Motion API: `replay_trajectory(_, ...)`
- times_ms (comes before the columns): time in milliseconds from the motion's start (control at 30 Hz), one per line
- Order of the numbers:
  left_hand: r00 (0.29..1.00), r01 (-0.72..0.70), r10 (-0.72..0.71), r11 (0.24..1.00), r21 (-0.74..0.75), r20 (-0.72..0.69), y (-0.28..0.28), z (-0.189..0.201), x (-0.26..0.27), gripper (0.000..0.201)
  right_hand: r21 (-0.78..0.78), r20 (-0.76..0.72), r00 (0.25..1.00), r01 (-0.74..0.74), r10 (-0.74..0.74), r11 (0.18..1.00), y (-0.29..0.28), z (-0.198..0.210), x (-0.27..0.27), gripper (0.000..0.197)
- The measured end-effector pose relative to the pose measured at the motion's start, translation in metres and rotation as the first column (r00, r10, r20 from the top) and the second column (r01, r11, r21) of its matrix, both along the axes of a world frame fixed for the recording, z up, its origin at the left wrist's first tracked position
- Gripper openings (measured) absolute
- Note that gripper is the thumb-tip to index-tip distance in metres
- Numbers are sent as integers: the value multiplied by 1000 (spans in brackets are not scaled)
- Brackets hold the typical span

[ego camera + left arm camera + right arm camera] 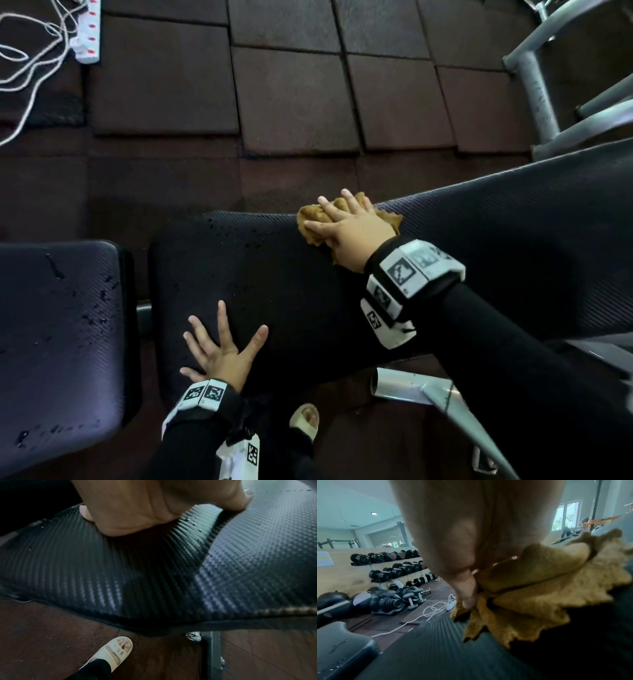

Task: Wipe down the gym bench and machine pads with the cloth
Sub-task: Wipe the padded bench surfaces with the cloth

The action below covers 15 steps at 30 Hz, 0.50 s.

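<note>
Head view: right hand (349,233) lies flat, fingers straight and slightly fanned, pressing a crumpled mustard-yellow terry cloth (310,222) onto the far edge of the long black textured-vinyl bench pad (513,246). Cloth is bunched under the palm; loose folds stick out past the fingertips and on both sides. Right wrist view confirms: fingers (467,595) laid over the cloth (539,595), ragged edges spilling onto the ribbed pad (436,649), no pinch visible. Left hand (219,353) is spread wide, palm down, bracing on the near-left part of the same pad, well apart from the cloth; left wrist view shows the heel of the hand (137,513) bearing on the weave (154,574). Key relation: the pad's long axis runs from lower left up to the right, rising toward the grey steel frame (534,89); the cloth sits at the far edge about where the flat part meets the incline, with droplets or specks showing on the surface to its left and nearer the left hand. Judgement: wiping is in progress, and the next stroke likely runs along the long axis; the right hand is the working one, the left only steadies. A separate black seat pad (58,342) to the left, across a gap, carries streaks and looks not yet wiped. No containers in view. Background: dumbbell rack (388,568), white power strip with cord (87,31) on dark floor tiles, cream slide sandal (113,651).
</note>
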<state>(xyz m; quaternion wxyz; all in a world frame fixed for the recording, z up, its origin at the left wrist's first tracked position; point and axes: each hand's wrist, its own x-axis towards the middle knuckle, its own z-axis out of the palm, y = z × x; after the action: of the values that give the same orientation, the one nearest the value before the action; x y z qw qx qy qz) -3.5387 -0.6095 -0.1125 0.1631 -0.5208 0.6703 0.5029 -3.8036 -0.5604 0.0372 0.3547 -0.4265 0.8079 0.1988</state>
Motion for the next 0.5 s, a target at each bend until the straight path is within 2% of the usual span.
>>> replay_trajectory(100, 1000, -4, 4, 1000, -5, 1, 0, 0, 0, 99, -218, -36, 994, 94, -104, 971, 27, -2, 19, 51)
replay_trajectory(200, 1000, 7, -7, 1000, -10, 2, 0, 0, 0, 98, -367, -154, 980, 62, -126, 928, 69, 2, 31, 47)
replay_trajectory(333, 1000, 9, -9, 1000, -29, -9, 1, 1, -1, 93, -557, -279, 919, 81, -278, 827, 127, 10, 39, 42)
replay_trajectory(400, 1000, 10, -11, 999, -34, -18, 2, 2, -1, 89, -612, -363, 867, 55, -341, 789, 153, 10, 41, 40)
replay_trajectory(500, 1000, 18, -19, 998, -65, -20, 4, 1, 0, 85, -620, -444, 802, 46, -399, 783, 171, 4, 47, 40)
